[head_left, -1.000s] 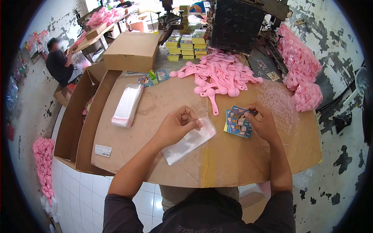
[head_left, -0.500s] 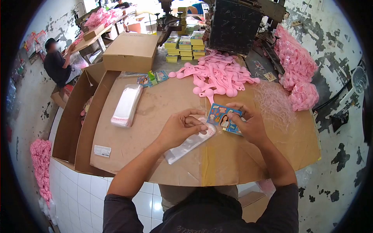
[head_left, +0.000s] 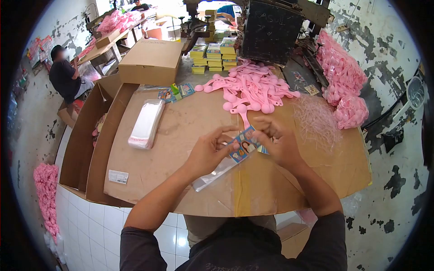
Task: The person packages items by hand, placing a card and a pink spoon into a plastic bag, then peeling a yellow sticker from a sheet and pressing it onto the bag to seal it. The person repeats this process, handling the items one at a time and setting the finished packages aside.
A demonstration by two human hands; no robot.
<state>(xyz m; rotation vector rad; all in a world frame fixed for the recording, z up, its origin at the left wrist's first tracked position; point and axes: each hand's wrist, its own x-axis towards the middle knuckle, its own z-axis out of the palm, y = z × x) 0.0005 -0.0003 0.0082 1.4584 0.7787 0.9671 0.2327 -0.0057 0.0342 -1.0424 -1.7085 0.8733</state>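
Two hands (head_left: 207, 152) (head_left: 282, 147) at card (head_left: 245, 148), room before edge (head_left: 199, 212)

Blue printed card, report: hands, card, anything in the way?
Left hand at left edge of blue card, right hand at its upper right; grips unclear. Card at upper end of clear bag, inside or on top unclear. Pink spoon close beyond.

The card (head_left: 246, 147) looks glossy, the sleeve (head_left: 211, 176) shiny plastic, the tabletop (head_left: 289, 192) matt cardboard.

Small workshop or packing room: cardboard-covered worktable (head_left: 149, 180), heaped pink plastic pieces (head_left: 255, 88), stacked card bundles (head_left: 214, 54), open carton (head_left: 77, 149), peeling wall (head_left: 361, 45).
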